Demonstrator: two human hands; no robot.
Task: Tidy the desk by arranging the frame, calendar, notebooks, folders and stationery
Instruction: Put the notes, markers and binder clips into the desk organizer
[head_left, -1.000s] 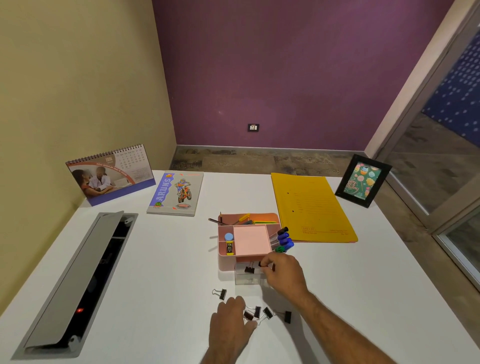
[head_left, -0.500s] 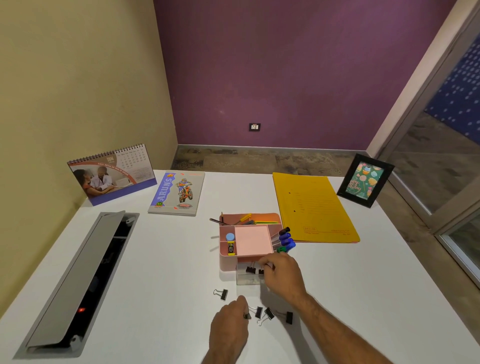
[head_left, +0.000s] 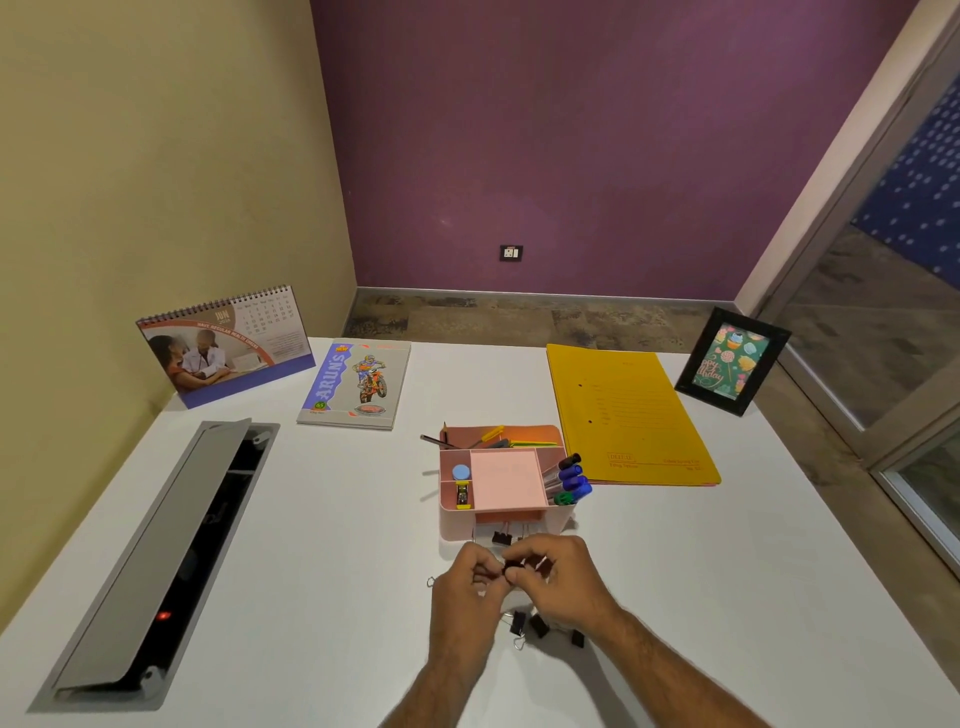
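Both hands meet just in front of the pink organiser (head_left: 506, 512), low over the white desk (head_left: 311, 519). The left hand (head_left: 464, 597) and right hand (head_left: 563, 582) have their fingertips brought together on one small black binder clip (head_left: 514, 567), thumb and forefinger of each closing on it. Which hand carries the load cannot be told; it reads as a hand-over or a re-grip. Judgement: the clip is held here because a clear drawer (head_left: 501, 538) stands pulled out at the organiser's front, and the clip is bound for it.

Count of clips: one pinched; at least one dark clip visible in the drawer; three black clips loose on the desk (head_left: 537, 626) beneath the right wrist; one wire loop (head_left: 431, 581) showing at the left hand's outer edge, probably a further clip, body hidden.

Organiser contents: one pink note pad (head_left: 506, 477) in the middle bay; one blue round item and one small yellow item in the left bays; four marker caps (head_left: 571, 480) sticking out at the right (one black, two blue, one green); pencils and yellow pens (head_left: 488, 440) laid across the back tray, number not clear.

Remaining items, one each, set along the far edge: desk calendar (head_left: 228, 345) standing at far left; notebook (head_left: 356, 384) flat beside it; yellow folder (head_left: 628, 415) flat to the right of the organiser; photo frame (head_left: 732, 361) upright at far right. The spacing suggests these are already arranged, leaving the clips as the open step. One cable hatch (head_left: 156, 561) lies open along the left side.
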